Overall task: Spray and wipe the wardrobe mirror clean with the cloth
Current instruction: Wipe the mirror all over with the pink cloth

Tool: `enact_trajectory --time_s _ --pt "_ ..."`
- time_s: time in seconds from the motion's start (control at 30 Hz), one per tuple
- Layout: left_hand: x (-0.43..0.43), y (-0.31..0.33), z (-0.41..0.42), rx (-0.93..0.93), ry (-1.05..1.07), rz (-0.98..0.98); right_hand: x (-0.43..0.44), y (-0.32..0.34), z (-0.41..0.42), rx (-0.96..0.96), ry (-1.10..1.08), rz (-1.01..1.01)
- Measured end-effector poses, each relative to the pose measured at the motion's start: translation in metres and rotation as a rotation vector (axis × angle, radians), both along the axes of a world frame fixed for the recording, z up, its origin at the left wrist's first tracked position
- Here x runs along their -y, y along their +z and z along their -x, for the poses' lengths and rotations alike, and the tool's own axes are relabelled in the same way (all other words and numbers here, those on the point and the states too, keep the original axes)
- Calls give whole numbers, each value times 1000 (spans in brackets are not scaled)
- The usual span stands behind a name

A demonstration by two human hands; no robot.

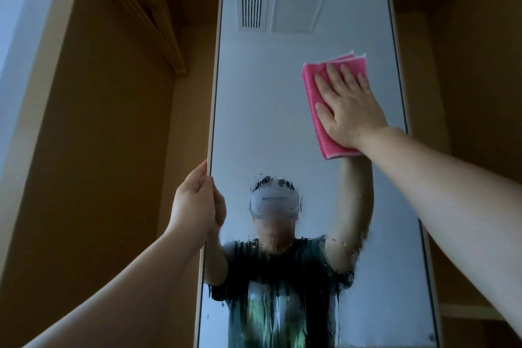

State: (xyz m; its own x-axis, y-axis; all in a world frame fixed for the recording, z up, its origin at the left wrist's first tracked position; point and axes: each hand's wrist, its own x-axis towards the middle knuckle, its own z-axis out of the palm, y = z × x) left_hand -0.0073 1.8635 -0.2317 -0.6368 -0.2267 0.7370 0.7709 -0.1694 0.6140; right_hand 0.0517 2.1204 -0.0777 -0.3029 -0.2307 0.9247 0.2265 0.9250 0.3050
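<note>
A tall narrow wardrobe mirror (268,110) in a pale frame fills the middle of the view. Its lower half is streaked with wet spray runs; the upper part looks smooth. My right hand (347,104) lies flat, fingers spread, pressing a folded pink cloth (313,99) against the glass at the upper right, near the right frame edge. My left hand (197,203) is wrapped around the mirror's left frame edge at mid height. No spray bottle is in view.
Brown wardrobe panels stand on both sides of the mirror. Several wooden hangers (147,22) hang on a rail at the upper left. A shelf edge (469,311) shows at the lower right. The glass reflects a ceiling vent and a person.
</note>
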Motion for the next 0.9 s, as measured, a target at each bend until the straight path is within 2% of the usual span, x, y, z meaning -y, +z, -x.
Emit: enact_trajectory --time_s 0.13,0.43,0.7,0.9 --pt "-2 -2 4 -41 44 82 4 -9 1 -2 3 -4" --pt "3 0 7 7 -44 -22 13 -44 0 4 30 -45" --pt "2 -1 14 -14 31 17 25 -86 1 42 29 -64" --pt "4 -1 15 -40 65 116 29 -129 9 50 33 -137"
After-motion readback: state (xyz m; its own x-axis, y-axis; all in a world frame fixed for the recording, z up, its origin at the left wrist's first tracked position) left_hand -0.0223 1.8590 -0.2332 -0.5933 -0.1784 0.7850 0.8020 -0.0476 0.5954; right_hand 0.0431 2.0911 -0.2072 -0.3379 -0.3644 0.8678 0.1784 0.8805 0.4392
